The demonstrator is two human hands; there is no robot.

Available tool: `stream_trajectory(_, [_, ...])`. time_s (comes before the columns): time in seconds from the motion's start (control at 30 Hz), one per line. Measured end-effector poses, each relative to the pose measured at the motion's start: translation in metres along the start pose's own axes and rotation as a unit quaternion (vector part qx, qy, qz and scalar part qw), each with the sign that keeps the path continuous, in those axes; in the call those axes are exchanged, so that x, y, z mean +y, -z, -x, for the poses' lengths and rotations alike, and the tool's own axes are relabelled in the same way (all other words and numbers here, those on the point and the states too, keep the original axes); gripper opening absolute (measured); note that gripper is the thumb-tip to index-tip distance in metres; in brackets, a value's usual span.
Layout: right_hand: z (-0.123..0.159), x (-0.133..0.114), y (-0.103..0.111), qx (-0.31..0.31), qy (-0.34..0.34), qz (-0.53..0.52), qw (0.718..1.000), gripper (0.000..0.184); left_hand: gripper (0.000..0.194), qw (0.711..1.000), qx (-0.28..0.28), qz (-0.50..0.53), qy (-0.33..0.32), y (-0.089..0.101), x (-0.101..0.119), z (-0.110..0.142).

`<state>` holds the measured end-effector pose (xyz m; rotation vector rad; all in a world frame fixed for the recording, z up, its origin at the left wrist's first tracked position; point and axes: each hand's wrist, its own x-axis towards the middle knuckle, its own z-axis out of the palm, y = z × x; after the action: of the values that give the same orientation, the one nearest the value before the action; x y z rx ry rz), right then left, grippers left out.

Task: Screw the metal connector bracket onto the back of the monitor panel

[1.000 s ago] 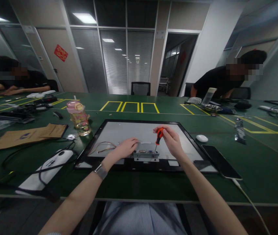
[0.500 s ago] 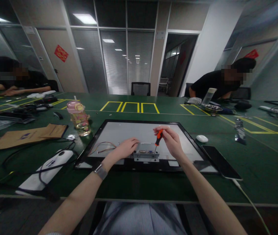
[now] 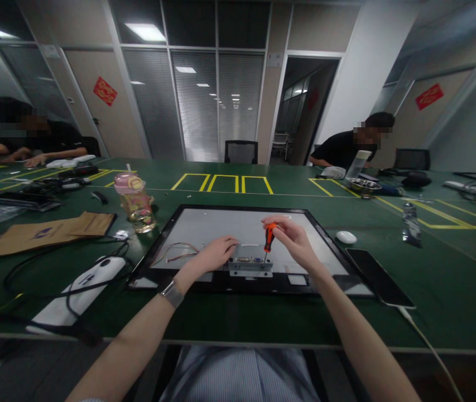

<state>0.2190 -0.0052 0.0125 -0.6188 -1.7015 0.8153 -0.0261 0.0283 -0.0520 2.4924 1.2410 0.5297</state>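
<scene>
While the left hand (image 3: 217,252) (grip unclear) seemingly steadies the bracket (image 3: 244,267) at nine o'clock, the right hand (image 3: 294,237) grips a screwdriver (image 3: 268,239).

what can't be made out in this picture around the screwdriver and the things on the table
All in the head view:
- Screwdriver tip: too small to tell whether it sits in a screw on the metal bracket.
- Underside of the left hand's fingers: hidden by the hand itself.
- Print on the paper bag: too small and blurred to read.
- White cable's far end: cut off by the bottom edge.
</scene>
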Motion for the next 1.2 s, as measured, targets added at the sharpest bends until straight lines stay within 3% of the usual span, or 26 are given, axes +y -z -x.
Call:
stream_trajectory(0.17, [0.0, 0.004, -0.001, 0.062, 0.011, 0.019, 0.998, 0.014, 0.036, 1.0, 0.001, 0.003, -0.001, 0.0, 0.0, 0.0])
stream_trajectory(0.3, [0.0, -0.002, 0.002, 0.01, -0.029, -0.015, 0.999, 0.025, 0.036, 1.0, 0.0, 0.001, -0.003, 0.0, 0.0, -0.001])
stream_trajectory(0.43, [-0.002, -0.005, 0.005, -0.025, -0.017, 0.011, 0.999, 0.025, 0.036, 1.0, 0.004, -0.003, -0.006, -0.001, -0.002, -0.001])
stream_trajectory(0.63, [-0.002, 0.006, 0.004, 0.069, 0.002, 0.043, 0.997, 0.013, 0.036, 1.0, 0.001, -0.002, -0.006, -0.001, -0.001, -0.001])
stream_trajectory(0.77, [-0.001, 0.002, 0.006, 0.022, -0.033, -0.018, 0.999, 0.026, 0.036, 1.0, 0.004, -0.005, 0.0, -0.001, 0.0, -0.001])
stream_trajectory(0.9, [-0.001, -0.005, 0.008, -0.042, -0.029, -0.012, 0.999, 0.024, 0.037, 1.0, 0.006, -0.006, -0.002, -0.001, -0.001, -0.001])
stream_trajectory(1.1, [-0.001, 0.001, 0.005, 0.029, -0.002, 0.037, 0.999, 0.015, 0.037, 1.0, -0.005, 0.004, 0.0, 0.0, -0.001, -0.001])
stream_trajectory(1.2, [0.0, 0.001, 0.005, 0.016, -0.028, 0.013, 0.999, 0.023, 0.037, 1.0, -0.002, 0.0, 0.002, 0.0, 0.0, 0.0])
